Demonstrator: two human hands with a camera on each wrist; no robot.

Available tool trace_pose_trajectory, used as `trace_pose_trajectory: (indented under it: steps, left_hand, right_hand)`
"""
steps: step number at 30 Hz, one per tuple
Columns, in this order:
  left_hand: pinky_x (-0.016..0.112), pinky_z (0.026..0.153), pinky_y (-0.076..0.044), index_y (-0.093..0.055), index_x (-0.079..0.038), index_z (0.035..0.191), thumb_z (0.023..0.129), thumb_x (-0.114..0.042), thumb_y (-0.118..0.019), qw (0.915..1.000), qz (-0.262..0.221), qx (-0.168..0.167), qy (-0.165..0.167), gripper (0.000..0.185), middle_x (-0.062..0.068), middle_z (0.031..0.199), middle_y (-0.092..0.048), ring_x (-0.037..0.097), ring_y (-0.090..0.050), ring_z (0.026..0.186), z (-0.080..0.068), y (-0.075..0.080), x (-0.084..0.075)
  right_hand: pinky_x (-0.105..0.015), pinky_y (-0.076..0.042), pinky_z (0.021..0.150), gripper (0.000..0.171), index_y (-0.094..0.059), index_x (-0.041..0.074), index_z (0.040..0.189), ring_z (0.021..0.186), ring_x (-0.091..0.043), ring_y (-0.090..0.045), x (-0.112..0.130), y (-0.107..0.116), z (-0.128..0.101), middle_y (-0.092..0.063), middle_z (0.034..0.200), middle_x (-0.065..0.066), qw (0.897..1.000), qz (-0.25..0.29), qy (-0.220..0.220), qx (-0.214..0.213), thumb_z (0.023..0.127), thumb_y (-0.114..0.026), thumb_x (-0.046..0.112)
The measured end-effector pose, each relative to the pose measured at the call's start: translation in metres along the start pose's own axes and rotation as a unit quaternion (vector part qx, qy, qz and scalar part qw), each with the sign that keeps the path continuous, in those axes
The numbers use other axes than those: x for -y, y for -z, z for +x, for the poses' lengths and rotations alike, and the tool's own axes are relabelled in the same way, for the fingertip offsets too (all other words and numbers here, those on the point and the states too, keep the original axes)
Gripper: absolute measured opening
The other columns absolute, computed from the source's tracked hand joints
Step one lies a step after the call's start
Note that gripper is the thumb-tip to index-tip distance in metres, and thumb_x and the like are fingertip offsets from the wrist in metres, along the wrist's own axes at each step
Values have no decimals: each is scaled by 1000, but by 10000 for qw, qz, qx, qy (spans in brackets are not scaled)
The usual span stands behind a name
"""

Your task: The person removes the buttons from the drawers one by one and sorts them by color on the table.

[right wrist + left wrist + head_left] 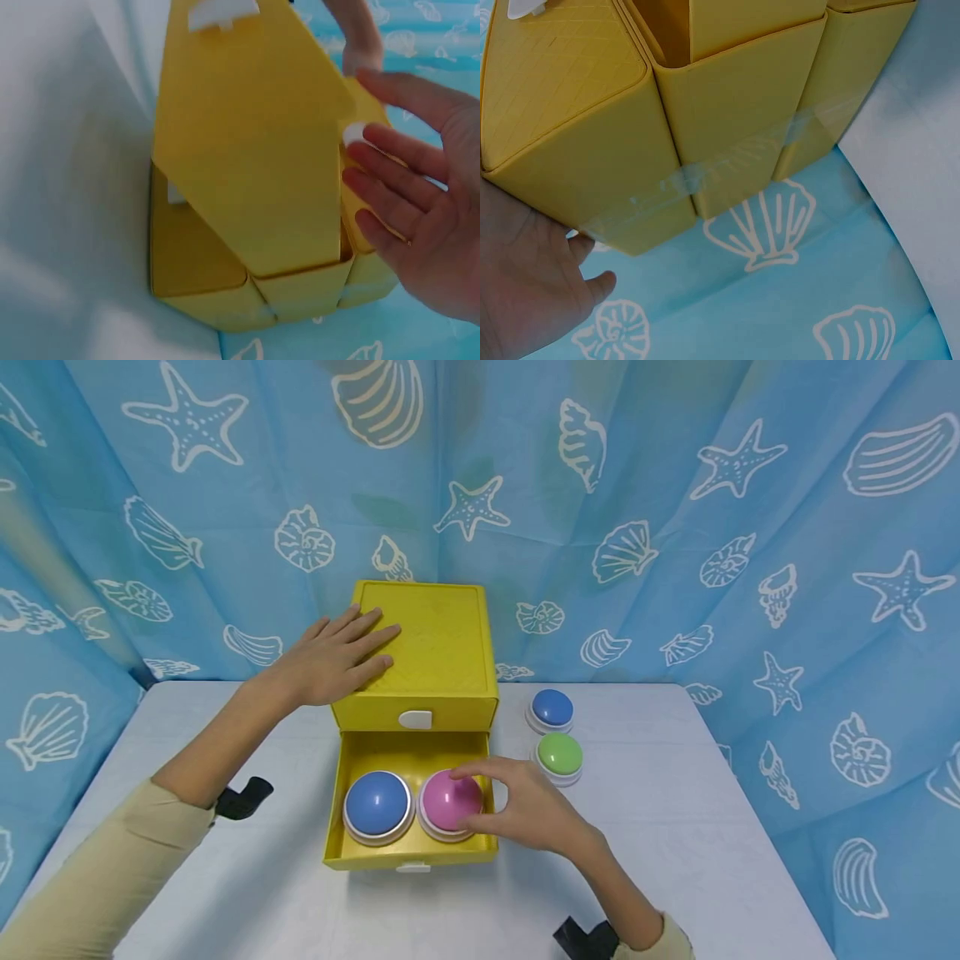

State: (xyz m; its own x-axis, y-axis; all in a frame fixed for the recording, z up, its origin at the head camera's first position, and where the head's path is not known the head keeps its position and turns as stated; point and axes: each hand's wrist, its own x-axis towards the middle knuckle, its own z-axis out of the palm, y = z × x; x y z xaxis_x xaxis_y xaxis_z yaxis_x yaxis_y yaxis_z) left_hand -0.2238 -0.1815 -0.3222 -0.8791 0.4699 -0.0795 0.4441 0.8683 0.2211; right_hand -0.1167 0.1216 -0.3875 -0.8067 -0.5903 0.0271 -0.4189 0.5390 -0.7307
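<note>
Left hand [337,658] lies flat, fingers straight, on the top of the yellow box [438,643], near its left edge. Judgement: it's there to pin the box to the bench [675,827] so it doesn't slide while the drawer is handled. Left wrist view shows only the palm against the box's side/underside, plus clear tape across the yellow panels.

Right hand [528,806] is over the open drawer [352,852], which is pulled out toward the near side. Index finger lies across the far edge of the pink button [447,802], thumb at its near right side, fingers curled in: looks like a pinch on the dome. Actual contact pressure can't be told. The right wrist view is no help here: fingers look spread next to the box, button hidden.

Pink button: round magenta dome on a white ring base, sits in the right half of the drawer, just beside the big blue button [377,804] on its left; the two about fill the drawer width.

Outside the box, on the bench to the right: small blue button [552,707] far, green button [559,755] near, close together.

Box has a white pull tab [415,719] on its upper front, upper compartment closed.
</note>
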Motion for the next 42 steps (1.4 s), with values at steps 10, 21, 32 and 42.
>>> trace_pose_trajectory:
  steps: [10,21,32,42]
  left_hand:
    - [61,117,-2,-23,-19,161,108,-51,-27,10000,49,-12,-53,63,14,166,-10,38,0,151,0,-1,1]
    - [60,117,0,-24,-19,161,108,-51,-28,10000,-33,-24,-51,63,14,166,-10,36,0,151,1,-1,2]
    - [59,117,0,-23,-19,161,107,-52,-27,10000,-27,5,-41,63,13,166,-10,35,1,151,1,-1,2]
    - [59,117,-1,-23,-19,161,107,-52,-28,10000,-27,8,17,63,14,166,-10,36,1,151,1,-1,1]
  right_hand:
    - [-36,-51,95,67,-62,18,137,121,-18,-53,-12,0,25,-62,131,4,9898,-1096,344,848,77,-85,38]
    - [-44,-19,119,75,-58,16,140,131,-16,-48,-11,-6,34,-60,136,3,9606,-2396,644,1253,75,-86,43]
    - [-38,-49,99,76,-56,18,143,127,-18,-49,-9,5,30,-56,139,2,9871,-1092,229,1148,76,-87,35]
    - [-36,-53,93,73,-59,20,140,128,-14,-48,-3,36,16,-56,139,7,9972,-35,387,631,76,-87,37]
